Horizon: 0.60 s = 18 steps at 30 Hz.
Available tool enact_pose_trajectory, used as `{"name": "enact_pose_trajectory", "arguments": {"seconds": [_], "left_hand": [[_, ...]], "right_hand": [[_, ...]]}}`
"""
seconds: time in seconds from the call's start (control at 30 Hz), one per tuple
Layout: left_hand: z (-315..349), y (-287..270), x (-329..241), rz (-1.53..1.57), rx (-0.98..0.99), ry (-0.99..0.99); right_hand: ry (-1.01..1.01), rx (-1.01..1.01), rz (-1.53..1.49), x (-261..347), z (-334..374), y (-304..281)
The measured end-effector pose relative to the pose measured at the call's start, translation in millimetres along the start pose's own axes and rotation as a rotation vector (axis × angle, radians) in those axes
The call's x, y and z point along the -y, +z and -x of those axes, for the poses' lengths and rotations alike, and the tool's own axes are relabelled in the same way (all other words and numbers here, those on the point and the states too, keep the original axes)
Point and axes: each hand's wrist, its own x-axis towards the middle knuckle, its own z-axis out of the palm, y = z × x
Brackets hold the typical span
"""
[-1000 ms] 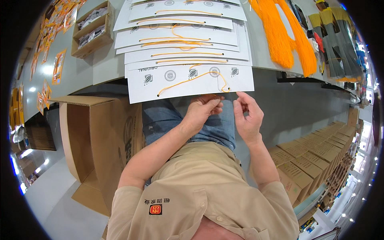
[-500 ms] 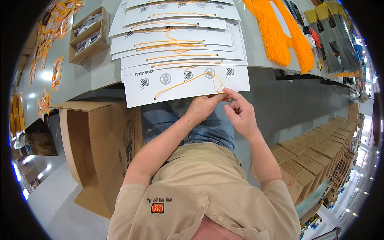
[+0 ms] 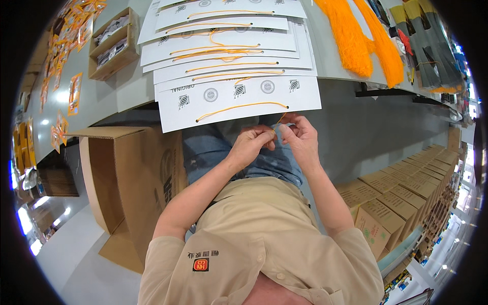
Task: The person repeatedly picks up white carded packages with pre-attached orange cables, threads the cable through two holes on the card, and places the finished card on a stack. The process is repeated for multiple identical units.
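Observation:
The nearest white printed sheet point(image 3: 175, 116) lies at the table's front edge, overhanging it. An orange cord point(image 3: 239, 105) runs across its face between two punched holes. From the right-hand hole the cord's tail drops below the sheet to my hands. My left hand point(image 3: 252, 145) is closed, thumb against forefinger, on the cord's end. Close beside it, my right hand point(image 3: 302, 138) pinches the cord just under the sheet's edge. Curled fingers partly hide the cord's end. Behind this sheet, several similar white sheets point(image 3: 300, 53) lie overlapped in a row, with orange cords across them.
Orange cord bundles point(image 3: 351, 43) hang over the table edge at right, near dark bundles with yellow ends point(image 3: 427, 46). A divided cardboard tray point(image 3: 114, 46) and small orange packets point(image 3: 74, 94) lie at left. An open carton point(image 3: 140, 178) stands left of my legs; stacked cartons point(image 3: 391, 203) stand at right.
The loose loop over the nearest sheet is gone; its cord now lies nearly straight between the holes. Both hands have moved down off the sheet's edge, with the cord's tail between them.

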Motion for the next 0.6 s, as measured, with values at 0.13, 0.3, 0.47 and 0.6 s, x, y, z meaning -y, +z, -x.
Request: {"name": "enact_pose_trajectory", "arguments": {"seconds": [0.13,0.3,0.47,0.6], "left_hand": [[8.7,-5.1,8.1,0.056,0.007,-0.045],[49.2,-26.3,11.4,-0.057,-0.399,-0.039],[56.0,-57.5,-7.9,0.091,-0.746,0.445],[49.3,-63.6,-8.6,0.174,-0.494,0.244]], "right_hand": [[0.007,0.137,-0.015,2.0,-1.0,6.7],[0.05,0.13,0.036,6.2,7.3,2.7],[0.082,0.184,0.089,5.2,7.0,5.5],[0.067,0.241,0.081,3.9,9.1,10.8]]}}
